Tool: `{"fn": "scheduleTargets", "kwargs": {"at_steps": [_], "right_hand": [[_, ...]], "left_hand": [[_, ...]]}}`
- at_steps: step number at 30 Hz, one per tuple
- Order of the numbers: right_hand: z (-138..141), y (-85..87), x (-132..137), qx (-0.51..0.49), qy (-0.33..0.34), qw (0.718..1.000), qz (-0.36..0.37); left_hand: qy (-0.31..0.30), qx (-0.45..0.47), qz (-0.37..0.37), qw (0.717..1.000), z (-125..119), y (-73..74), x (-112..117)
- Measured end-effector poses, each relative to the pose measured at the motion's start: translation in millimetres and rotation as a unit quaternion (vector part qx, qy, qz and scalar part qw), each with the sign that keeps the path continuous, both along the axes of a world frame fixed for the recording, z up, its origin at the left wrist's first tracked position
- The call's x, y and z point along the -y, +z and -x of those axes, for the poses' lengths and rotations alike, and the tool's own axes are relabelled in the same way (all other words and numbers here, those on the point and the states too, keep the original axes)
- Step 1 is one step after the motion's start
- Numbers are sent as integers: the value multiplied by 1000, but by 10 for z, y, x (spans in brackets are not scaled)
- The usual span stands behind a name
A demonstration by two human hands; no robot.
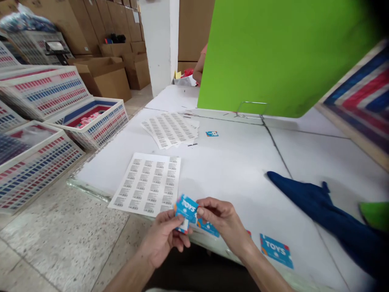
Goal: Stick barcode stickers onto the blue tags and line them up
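A small blue card printed "TOYS" (187,209) is held over the near edge of the white table (237,162). My left hand (165,239) grips it from below and my right hand (220,221) pinches its right side. Both hands are closed on the card. A sheet of barcode stickers (147,183) lies flat just left of my hands. Another "TOYS" card (276,250) lies on the table at the right, and one more blue card (209,228) shows under my right hand.
A pile of sticker sheets (170,129) and a small blue card (212,133) lie farther back. White baskets (94,121) stand at the left on a speckled floor. A green board (282,52), a blue cloth (328,219) and another person's arm (199,71) are beyond.
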State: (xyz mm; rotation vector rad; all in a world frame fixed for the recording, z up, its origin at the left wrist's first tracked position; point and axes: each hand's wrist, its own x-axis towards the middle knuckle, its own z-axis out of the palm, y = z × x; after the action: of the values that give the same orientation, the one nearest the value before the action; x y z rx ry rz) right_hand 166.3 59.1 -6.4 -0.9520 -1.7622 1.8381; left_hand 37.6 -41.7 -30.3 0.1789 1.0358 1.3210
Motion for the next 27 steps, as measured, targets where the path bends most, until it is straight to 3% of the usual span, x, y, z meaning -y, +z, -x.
{"fn": "scheduleTargets", "kwargs": {"at_steps": [7,12,16,20,27], "right_hand": [[-104,43,-142,62,-21,997,29],[-142,-4,-126,67,-16,997,32],[-276,-22,-140,69,-18,997,-7],[-744,-38,-262,104,-100,987,-76],[-2091,-88,-370,235,-249,925,-162]], "left_hand": [[33,-180,-25,983,212,36,80],[5,-230,-23,973,210,107,58],[-21,-281,-22,959,214,113,20],[-61,-330,-40,941,244,84,9],[-152,-381,-58,910,264,-18,-86]]}}
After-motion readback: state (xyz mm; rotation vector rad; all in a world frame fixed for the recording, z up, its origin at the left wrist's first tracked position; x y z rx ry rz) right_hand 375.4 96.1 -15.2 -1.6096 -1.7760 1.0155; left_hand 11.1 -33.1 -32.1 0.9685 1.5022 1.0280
